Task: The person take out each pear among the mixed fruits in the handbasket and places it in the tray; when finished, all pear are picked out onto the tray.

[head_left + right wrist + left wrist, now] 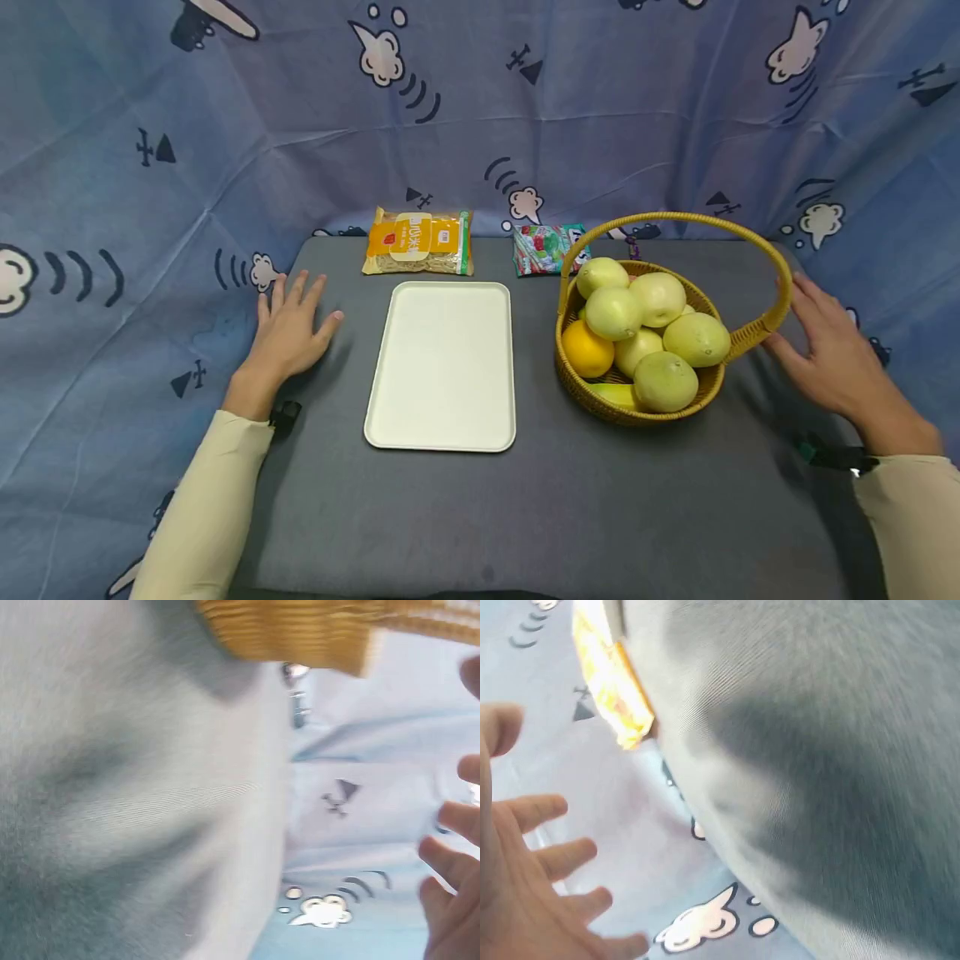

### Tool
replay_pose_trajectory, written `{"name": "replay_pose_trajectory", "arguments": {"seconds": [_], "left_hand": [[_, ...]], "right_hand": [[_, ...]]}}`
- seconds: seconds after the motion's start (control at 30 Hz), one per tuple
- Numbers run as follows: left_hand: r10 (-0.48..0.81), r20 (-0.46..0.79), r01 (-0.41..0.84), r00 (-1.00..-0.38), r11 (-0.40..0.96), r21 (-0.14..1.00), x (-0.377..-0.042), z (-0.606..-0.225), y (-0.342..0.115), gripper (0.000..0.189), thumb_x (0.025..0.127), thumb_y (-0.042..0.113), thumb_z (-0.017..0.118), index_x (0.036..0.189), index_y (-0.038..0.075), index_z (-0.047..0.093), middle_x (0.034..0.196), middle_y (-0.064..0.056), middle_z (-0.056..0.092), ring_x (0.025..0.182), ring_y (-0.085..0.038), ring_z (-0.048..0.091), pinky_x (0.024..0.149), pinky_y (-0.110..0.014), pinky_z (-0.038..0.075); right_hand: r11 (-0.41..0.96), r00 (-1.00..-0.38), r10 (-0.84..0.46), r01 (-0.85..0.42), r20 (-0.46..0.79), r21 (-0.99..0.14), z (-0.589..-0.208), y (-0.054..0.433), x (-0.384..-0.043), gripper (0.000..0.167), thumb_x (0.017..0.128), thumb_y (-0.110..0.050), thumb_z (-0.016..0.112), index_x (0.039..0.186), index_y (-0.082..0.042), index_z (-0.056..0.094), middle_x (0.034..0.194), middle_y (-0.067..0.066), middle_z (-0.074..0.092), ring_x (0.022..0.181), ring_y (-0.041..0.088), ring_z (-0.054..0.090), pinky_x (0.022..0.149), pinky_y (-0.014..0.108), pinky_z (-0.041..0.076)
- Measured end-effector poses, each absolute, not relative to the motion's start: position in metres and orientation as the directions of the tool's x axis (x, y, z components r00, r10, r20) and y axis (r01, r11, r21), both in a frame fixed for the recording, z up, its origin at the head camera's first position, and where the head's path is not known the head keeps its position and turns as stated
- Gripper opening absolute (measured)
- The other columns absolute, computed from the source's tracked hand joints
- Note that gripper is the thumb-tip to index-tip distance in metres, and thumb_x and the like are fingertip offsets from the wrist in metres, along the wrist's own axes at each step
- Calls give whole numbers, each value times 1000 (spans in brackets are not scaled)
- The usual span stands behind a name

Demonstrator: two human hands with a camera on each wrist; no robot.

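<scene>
Wicker basket [637,417], golden-brown and heaped with fruit, stands on the right half of a grey table [600,517], with a pale tray [442,367] to its left and a bare strip of tabletop between the two. Nearest come the cream left sleeve [206,508] and right sleeve [911,521], each ending just short of a dark device strapped at the wrist. Left hand [288,329] is released, fingers spread over the table's left edge, with the tray the nearest thing on the tabletop. Right hand [847,350] is likewise released, fingers loosely extended beside the basket's handle [675,217]; the handle overlaps the fingertips from above, and I cannot tell whether they touch.

The tray is rectangular with a raised rim and a plain surface. In the basket, an orange [587,350] sits at the left among round, pale green-yellow fruits [665,382], with a yellow fruit [615,395] partly buried at the front.

Along the far edge lies an orange-and-clear packet [417,243], printed with large white characters, apparently Chinese, too blurred to read surely. Right of it, a teal packet [547,248] shows red and green pictures; its white lettering is illegible, and the handle crosses its right end. Behind hangs blue cloth [465,100] printed with cartoon puffs.
</scene>
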State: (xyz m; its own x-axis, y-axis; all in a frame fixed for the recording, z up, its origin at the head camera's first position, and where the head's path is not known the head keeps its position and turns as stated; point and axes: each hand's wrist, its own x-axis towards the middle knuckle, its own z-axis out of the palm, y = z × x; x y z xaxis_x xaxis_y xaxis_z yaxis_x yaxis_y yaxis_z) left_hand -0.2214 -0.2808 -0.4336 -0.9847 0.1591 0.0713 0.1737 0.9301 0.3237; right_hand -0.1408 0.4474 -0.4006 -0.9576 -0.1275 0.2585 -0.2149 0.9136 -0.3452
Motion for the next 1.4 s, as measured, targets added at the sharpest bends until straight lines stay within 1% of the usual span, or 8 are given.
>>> {"name": "replay_pose_trajectory", "arguments": {"seconds": [0.3,0.37,0.47,0.57,0.8,1.0,1.23,1.4], "left_hand": [[246,219,324,-944,812,485,-191,-421,-304,64,110,25,65,167,4,45,170,-31,42,160,-57,31,131,-72,20],[240,234,328,-942,806,493,-188,-420,-305,61,110,24,66,165,5,49,167,-29,47,157,-55,39,129,-71,26],[227,227,314,-947,801,510,-186,-419,-305,59,109,26,69,163,7,53,165,-27,51,153,-54,46,124,-71,35],[222,207,300,-953,787,538,-193,-423,-299,56,109,27,69,161,7,56,163,-27,54,151,-52,50,119,-72,41],[241,152,281,-959,721,634,-226,-435,-273,50,112,25,64,158,6,59,161,-27,56,149,-49,53,119,-69,45],[262,65,239,-963,717,655,-251,-442,-250,53,113,29,61,162,10,55,166,-22,52,156,-48,44,127,-69,34],[297,-10,220,-955,731,646,-269,-450,-229,53,115,28,58,165,10,51,168,-21,51,159,-45,41,130,-66,30],[309,-72,208,-948,776,596,-278,-459,-218,54,116,27,56,168,13,47,170,-21,47,161,-46,37,132,-70,23]], "right_hand": [[908,-918,-23,-185,396,-376,-374,428,-75,84,96,-24,85,169,-13,45,165,35,46,152,62,39,127,78,21],[887,-912,-18,-204,410,-414,-369,421,-62,76,97,-16,85,165,-10,51,159,36,51,159,43,42,130,73,21],[849,-905,-42,-256,424,-462,-365,407,-51,71,93,-2,85,158,-7,59,163,2,58,155,1,44,137,45,25],[808,-889,-107,-339,445,-482,-363,394,-47,73,81,9,91,149,-7,68,150,-31,56,134,-24,43,123,9,29],[784,-917,-243,-378,317,-493,-365,372,-59,79,74,-5,101,146,-19,72,141,-36,58,123,-25,52,99,-5,33],[793,-920,-320,-391,226,-467,-371,356,-72,79,79,-22,101,151,-25,68,145,-10,69,123,-25,51,99,-5,35],[802,-919,-325,-393,223,-450,-380,329,-82,81,81,-27,100,153,-16,65,143,13,72,115,20,70,96,-5,36],[798,-926,-280,-372,255,-474,-392,313,-88,85,81,-27,100,156,-16,62,143,15,71,113,31,71,93,0,39]]}}
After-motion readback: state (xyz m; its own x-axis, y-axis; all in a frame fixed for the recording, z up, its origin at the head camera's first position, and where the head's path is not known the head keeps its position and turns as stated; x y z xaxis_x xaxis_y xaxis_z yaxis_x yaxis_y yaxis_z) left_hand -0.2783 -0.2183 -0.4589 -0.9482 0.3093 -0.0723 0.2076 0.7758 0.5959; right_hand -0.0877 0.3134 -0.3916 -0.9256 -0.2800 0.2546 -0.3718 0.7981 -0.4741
